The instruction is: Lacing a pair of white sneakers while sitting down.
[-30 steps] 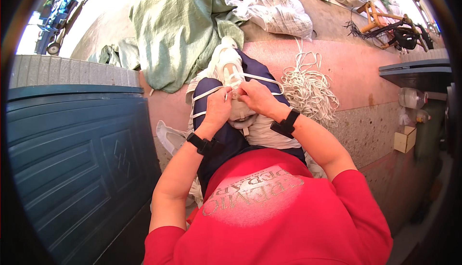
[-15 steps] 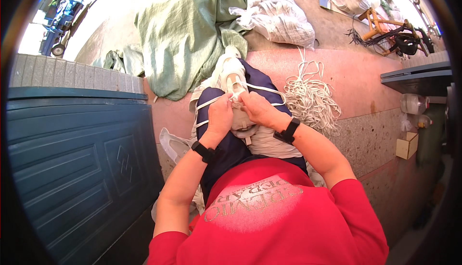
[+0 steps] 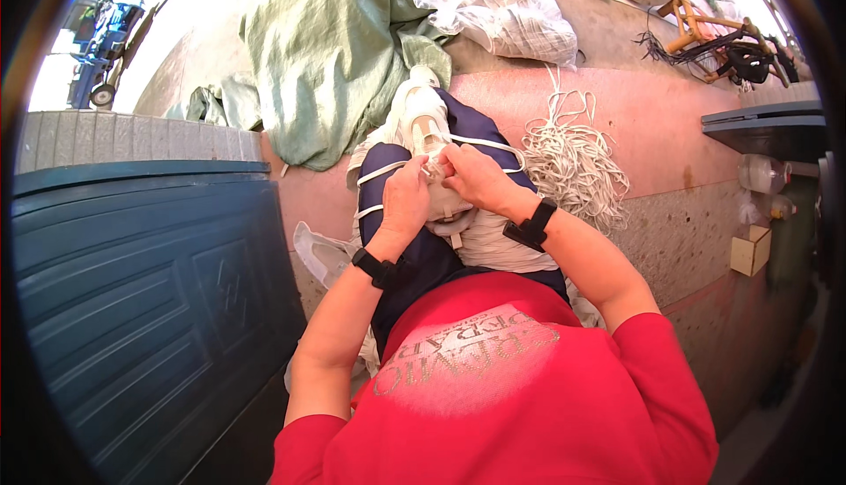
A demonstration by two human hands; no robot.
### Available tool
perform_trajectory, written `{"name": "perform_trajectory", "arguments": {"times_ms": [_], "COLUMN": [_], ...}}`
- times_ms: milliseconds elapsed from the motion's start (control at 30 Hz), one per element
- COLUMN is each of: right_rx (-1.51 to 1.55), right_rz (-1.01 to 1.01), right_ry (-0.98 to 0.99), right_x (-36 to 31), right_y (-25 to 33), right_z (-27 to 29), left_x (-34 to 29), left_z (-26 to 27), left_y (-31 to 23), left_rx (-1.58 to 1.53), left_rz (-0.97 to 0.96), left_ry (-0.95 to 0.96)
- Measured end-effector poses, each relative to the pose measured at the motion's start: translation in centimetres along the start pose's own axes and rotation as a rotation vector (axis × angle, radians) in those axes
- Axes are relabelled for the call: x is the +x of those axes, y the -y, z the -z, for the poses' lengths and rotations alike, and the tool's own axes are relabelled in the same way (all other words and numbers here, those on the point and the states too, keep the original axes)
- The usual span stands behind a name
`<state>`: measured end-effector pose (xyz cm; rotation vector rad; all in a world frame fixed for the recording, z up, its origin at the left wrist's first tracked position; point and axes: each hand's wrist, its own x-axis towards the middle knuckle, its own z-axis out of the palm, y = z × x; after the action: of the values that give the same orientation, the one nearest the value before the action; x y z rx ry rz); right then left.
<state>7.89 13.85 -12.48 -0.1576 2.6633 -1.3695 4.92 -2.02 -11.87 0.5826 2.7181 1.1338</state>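
A pale sneaker [image 3: 449, 207] lies along my lap between my thighs, its opening toward me. White shoelace [image 3: 490, 144] runs out from it in loops over both of my knees. My left hand [image 3: 407, 196] is closed at the left side of the shoe's lacing, thumb and finger pinching the lace. Opposite it, my right hand [image 3: 480, 178] pinches the lace too, its fingertips almost touching the left ones. The hands partly cover the lace holes. Another pale shoe part [image 3: 421, 102] shows just beyond, near my knees.
Loose white laces [image 3: 575, 168] lie heaped right of my legs. Ahead are a green tarp [image 3: 330, 53] and a stuffed white plastic bag [image 3: 513, 18]. A blue door [image 3: 150, 291] stands left; a small carton [image 3: 751, 250] sits right.
Both hands remain at the shoe's lacing, with the fingers shifted slightly. The whole view has tilted a little, so the surroundings sit higher.
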Motion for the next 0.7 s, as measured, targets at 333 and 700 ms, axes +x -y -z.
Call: {"name": "perform_trajectory", "arguments": {"times_ms": [333, 700], "right_rx": [-0.094, 0.284], "right_rz": [0.052, -0.939], "right_ry": [0.059, -0.798], "right_x": [0.0, -21.9], "right_y": [0.7, -20.3], "right_z": [0.0, 17.6], "left_x": [0.5, -4.8], "left_z": [0.8, 21.9], "left_y": [0.6, 14.7], "left_rx": [-0.286, -1.714], "left_rz": [0.217, 0.554], "left_ry": [0.097, -0.355]}}
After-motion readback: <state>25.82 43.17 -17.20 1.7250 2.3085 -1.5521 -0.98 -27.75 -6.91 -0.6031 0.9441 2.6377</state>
